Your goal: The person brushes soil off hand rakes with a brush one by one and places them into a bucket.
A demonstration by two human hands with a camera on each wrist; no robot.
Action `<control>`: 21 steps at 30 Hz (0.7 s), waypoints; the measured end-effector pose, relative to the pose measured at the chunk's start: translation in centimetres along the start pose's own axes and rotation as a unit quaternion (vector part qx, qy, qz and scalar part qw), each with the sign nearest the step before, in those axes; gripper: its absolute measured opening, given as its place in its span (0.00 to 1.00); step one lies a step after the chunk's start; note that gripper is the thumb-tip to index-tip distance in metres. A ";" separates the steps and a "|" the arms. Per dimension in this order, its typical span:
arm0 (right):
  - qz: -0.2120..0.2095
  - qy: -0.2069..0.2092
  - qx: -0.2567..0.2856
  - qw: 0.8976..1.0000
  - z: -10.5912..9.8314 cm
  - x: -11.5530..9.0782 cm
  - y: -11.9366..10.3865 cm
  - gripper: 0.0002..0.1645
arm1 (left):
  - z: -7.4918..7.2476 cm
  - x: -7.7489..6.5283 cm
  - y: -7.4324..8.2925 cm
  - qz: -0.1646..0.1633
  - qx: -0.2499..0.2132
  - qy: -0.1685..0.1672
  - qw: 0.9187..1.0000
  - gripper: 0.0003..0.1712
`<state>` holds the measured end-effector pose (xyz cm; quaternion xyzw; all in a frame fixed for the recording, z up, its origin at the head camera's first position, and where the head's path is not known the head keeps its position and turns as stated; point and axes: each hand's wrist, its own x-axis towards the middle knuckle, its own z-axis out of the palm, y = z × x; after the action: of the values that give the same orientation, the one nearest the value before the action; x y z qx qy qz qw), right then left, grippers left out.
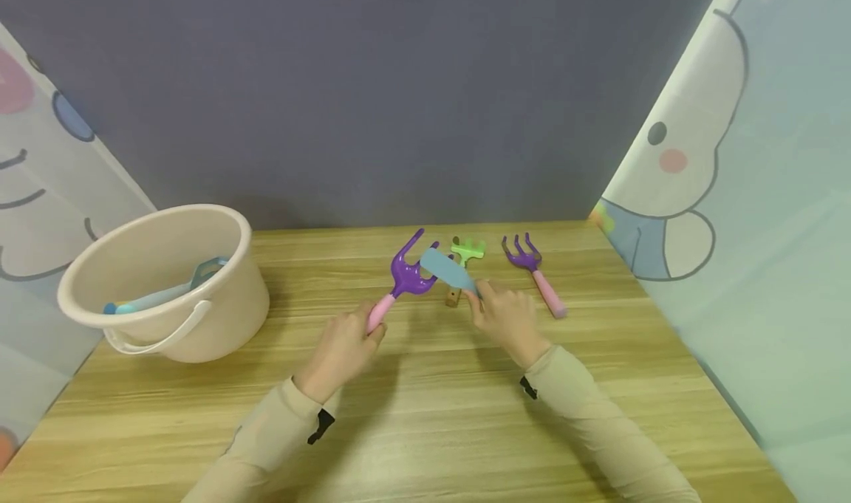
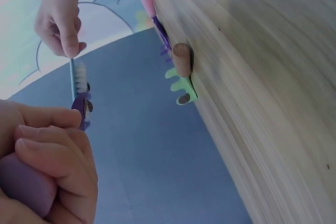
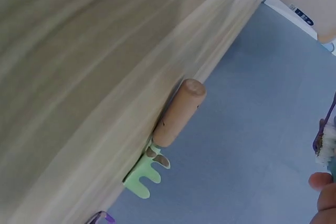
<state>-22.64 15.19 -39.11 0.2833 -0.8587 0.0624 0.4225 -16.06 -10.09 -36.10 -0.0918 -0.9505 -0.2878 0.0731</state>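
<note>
My left hand [image 1: 342, 348] grips the pink handle of a purple garden hand fork [image 1: 407, 274], its tines raised above the table. My right hand [image 1: 508, 318] holds a blue brush [image 1: 448, 269] across those tines. In the left wrist view the white bristles [image 2: 81, 77] face the fork [image 2: 80, 103], where dark brown specks show. A small green rake [image 1: 468, 250] with a wooden handle lies beyond my right hand, a brown spot on it. To its right rests a second purple fork [image 1: 524, 258] with a pink handle.
A cream bucket [image 1: 226, 326] with its handle hanging down stands at the left. Inside lies a light blue tool [image 1: 162, 296], partly hidden by the rim. A dark grey panel [image 1: 425, 104] closes the table's [image 1: 432, 429] back edge.
</note>
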 end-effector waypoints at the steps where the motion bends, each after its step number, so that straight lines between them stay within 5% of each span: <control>1: 0.000 0.005 -0.002 1.000 0.0 0.1 0.0 0.29 | 0.0 -0.1 0.0 -0.001 -0.005 0.001 1.000 0.09; 11: -0.019 0.052 -0.055 0.997 0.3 0.3 0.0 0.21 | 0.2 -0.3 -0.1 -0.040 -0.069 -0.031 0.996 0.16; 21: -0.019 0.074 -0.069 0.995 0.7 0.5 0.1 0.21 | 0.5 -0.4 0.0 -0.034 -0.069 -0.038 0.996 0.12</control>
<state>-23.40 14.79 -39.19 0.2642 -0.8220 0.0153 0.5042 -15.73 -9.84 -36.59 -0.0747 -0.9330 -0.3515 0.0208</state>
